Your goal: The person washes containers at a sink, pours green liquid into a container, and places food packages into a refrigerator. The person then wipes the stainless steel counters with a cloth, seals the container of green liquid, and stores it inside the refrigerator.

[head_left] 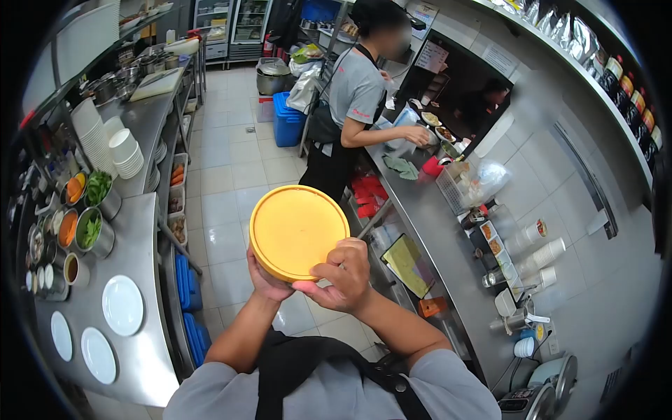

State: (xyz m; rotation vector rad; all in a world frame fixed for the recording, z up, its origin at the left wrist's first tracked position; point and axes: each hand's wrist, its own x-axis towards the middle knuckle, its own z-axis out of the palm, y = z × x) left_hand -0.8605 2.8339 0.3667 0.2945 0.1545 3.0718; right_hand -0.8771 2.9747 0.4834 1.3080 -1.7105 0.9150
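Note:
A round tub with a yellow lid (299,231) is held up in front of my chest, its lid facing the camera. Beneath its left side, my left hand (267,280) supports the tub, most of its fingers hidden by it. My right hand (341,275) grips the near right edge, with the thumb and curled fingers at the lid's rim. The lid sits on the tub, and what is inside cannot be seen.
White plates (122,305) lie on the left steel counter (150,231), near steel pots of greens (94,231). A co-worker (360,91) stands ahead at the right counter (448,259). Blue bins (197,336) sit under the left counter. Tiled floor (227,203) runs between.

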